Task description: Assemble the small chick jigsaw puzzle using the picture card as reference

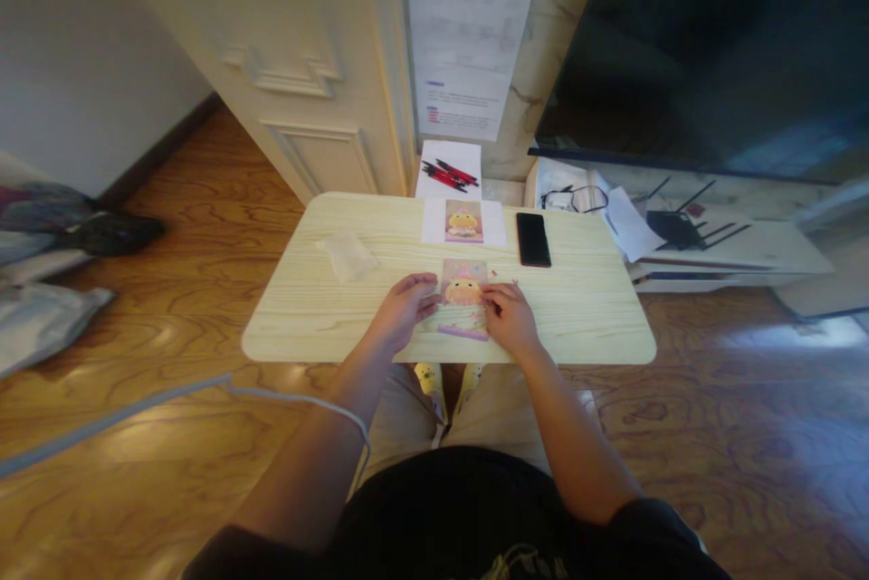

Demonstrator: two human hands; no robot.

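Observation:
A small picture card (463, 295) with a yellow figure on a pink ground lies near the front edge of the light wooden table (319, 309). My left hand (405, 309) rests on the card's left edge with its fingers curled onto it. My right hand (509, 316) presses the card's right edge, fingers bent. A second, similar card (464, 221) lies on a white sheet at the far side of the table. A tiny piece (493, 272) lies just past my right hand.
A black phone (533, 239) lies right of the far card. A clear plastic wrapper (348, 254) sits at the left. Red and black pens (449, 174) lie on paper behind the table. A low shelf (747, 245) with cables stands at the right. A white cable crosses my left forearm.

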